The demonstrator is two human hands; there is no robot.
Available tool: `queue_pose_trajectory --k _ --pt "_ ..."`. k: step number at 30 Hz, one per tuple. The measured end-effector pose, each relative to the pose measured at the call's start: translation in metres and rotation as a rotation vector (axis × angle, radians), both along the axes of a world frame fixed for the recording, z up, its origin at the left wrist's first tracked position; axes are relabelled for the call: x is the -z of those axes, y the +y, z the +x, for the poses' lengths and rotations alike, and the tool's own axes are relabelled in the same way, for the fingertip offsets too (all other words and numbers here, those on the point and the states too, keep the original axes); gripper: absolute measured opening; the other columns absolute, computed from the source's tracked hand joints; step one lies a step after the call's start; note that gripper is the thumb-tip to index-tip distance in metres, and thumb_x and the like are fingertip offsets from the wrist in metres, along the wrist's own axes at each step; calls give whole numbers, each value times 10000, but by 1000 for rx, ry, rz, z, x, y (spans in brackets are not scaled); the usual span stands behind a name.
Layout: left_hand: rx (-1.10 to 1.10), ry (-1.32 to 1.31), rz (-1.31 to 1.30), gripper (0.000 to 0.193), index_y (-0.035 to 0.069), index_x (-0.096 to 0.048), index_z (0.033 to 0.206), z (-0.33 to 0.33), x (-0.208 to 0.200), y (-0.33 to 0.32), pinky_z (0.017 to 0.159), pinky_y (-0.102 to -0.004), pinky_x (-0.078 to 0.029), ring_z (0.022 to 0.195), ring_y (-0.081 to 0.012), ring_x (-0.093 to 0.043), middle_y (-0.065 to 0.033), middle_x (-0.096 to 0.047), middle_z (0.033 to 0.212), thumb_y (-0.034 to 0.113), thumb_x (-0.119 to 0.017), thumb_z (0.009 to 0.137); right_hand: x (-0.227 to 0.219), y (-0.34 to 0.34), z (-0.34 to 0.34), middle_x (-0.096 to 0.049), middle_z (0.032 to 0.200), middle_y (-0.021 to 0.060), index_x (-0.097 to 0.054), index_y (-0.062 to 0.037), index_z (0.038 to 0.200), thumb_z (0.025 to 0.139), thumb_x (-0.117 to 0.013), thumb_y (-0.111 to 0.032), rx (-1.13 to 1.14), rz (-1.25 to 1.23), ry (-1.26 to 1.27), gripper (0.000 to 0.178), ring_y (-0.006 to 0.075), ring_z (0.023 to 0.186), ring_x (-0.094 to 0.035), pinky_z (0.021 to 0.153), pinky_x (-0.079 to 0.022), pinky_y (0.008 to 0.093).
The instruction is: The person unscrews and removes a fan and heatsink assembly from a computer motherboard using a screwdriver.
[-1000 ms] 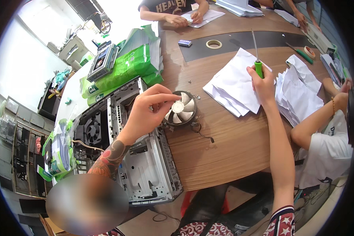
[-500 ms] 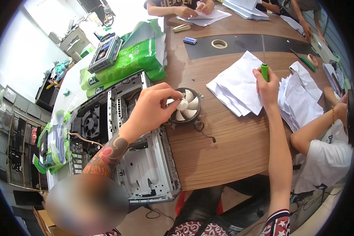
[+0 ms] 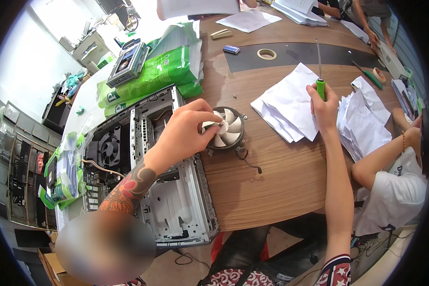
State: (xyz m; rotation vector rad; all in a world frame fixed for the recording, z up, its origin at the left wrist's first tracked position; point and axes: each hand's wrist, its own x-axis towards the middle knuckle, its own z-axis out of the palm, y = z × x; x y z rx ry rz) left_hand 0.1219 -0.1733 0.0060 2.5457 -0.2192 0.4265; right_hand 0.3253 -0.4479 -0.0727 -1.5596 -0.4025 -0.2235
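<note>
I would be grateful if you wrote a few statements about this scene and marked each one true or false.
1. The right hand holds a screwdriver. True.
2. The left hand is clear of the white fan. False: its fingertips are at the fan's hub.
3. The case lies open, to the left of the white fan. True.
4. The white fan is mounted inside the case. False: it is outside, on the table.
5. The tape roll lies on the dark strip. True.
6. The screwdriver's tip is in the white fan. False: it points toward the picture's top, well apart from the fan.
</note>
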Motion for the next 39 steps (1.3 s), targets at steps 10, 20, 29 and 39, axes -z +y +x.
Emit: queue_pose_trajectory --k 10,20,29,39 --pt "9 -14 18 117 44 -748 894 0 3 4 581 -269 -465 617 -139 -553 -43 -645 889 13 -724 783 1 0 0 -496 589 -43 -610 -44 850 900 -688 -151 -5 6 -1 142 28 434 -397 412 -293 212" --pt "45 -84 76 91 38 -745 865 0 6 6 575 -276 -471 649 -155 -595 -45 -649 880 10 -728 780 -1 0 -1 -497 601 -41 -609 -48 848 902 -684 -156 -20 -5 -13 142 28 441 -398 415 -300 210" --pt "46 -76 71 77 34 -734 858 1 6 6 573 -280 -470 639 -159 -585 -47 -651 883 23 -738 782 -3 1 -4 -497 602 -44 -608 -55 860 913 -665 -142 -26 -1 10 117 29 448 -409 416 -307 213" --pt "14 -77 46 162 42 -727 940 0 3 -1 575 -285 -456 616 -158 -558 -57 -638 870 -19 -684 797 8 -4 7 -487 612 -47 -595 -62 807 896 -686 -194 93 -51 -8 183 41 495 -424 453 -328 234"
